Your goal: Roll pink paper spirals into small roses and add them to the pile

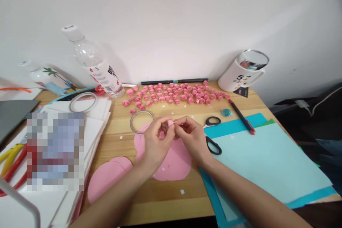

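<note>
A small roll (170, 123) of soft pink paper is pinched between the fingertips of both hands. The left hand (156, 139) and right hand (191, 137) are curled together on it, just above the flat round pink disc (173, 165) on the wooden worktop (160, 199). The roll is too small to tell its long axis. Beyond the disc lie curled pink rosettes (173, 94), and black-handled scissors (213, 139) lie right of the disc
</note>
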The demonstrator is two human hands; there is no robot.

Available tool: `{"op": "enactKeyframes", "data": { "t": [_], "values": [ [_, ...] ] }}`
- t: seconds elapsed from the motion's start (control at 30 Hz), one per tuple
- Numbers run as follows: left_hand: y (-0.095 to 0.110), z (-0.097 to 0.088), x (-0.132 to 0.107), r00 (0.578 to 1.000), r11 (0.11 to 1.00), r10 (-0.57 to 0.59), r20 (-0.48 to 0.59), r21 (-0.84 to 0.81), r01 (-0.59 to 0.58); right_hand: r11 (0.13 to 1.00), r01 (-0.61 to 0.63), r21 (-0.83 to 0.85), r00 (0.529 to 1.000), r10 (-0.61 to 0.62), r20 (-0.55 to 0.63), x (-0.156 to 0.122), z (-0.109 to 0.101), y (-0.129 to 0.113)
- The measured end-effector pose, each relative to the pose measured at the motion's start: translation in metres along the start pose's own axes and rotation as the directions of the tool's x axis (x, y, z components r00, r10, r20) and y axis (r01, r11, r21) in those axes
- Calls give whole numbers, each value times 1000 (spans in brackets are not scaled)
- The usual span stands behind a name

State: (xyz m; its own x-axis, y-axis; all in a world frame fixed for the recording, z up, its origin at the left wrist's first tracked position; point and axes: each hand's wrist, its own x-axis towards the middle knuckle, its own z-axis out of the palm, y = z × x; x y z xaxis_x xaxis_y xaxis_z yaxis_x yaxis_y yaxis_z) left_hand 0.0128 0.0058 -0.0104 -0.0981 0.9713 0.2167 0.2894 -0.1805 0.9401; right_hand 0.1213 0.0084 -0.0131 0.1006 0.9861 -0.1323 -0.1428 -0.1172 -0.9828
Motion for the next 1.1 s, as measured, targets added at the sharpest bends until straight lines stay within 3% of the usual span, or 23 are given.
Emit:
{"op": "enactKeyframes", "data": {
  "t": [0.13, 0.33, 0.57, 0.67, 0.77, 0.93, 1.03, 1.1],
  "values": [
    [-1, 0, -1, 1000, 1000, -7, 2, 3, 7, 999, -29, 31, 1000, 29, -10, -1, 2, -1],
    [-5, -2, 2, 990, 989, 138, 17, 50, -139, 1000, -17, 0, 1000, 17, 23, 0, -1, 2],
    [-5, 0, 1, 997, 990, -66, 37, -123, 70, 990, 118, -71, 992, -115, 44, -1, -1, 9],
    [-6, 1, 1, 994, 978, -85, 75, -186, 97, 976, 172, -130, 985, -169, 29, -2, 0, 11],
    [-8, 1, 1, 996, 988, -60, 66, -139, 69, 955, 221, -197, 974, -224, 4, -2, -2, 13],
    [-10, -10, 9, 998, 998, 53, -25, 46, -52, 913, 288, -288, 957, -282, 63, 0, -5, 11],
    [-8, -23, 21, 975, 990, 67, -212, 134, -38, 850, 386, -358, 922, -345, 176, 2, -6, 14],
    [-7, -31, 29, 944, 994, 39, -328, 111, -2, 772, 491, -403, 869, -402, 288, 3, -6, 19]
  ]
}}
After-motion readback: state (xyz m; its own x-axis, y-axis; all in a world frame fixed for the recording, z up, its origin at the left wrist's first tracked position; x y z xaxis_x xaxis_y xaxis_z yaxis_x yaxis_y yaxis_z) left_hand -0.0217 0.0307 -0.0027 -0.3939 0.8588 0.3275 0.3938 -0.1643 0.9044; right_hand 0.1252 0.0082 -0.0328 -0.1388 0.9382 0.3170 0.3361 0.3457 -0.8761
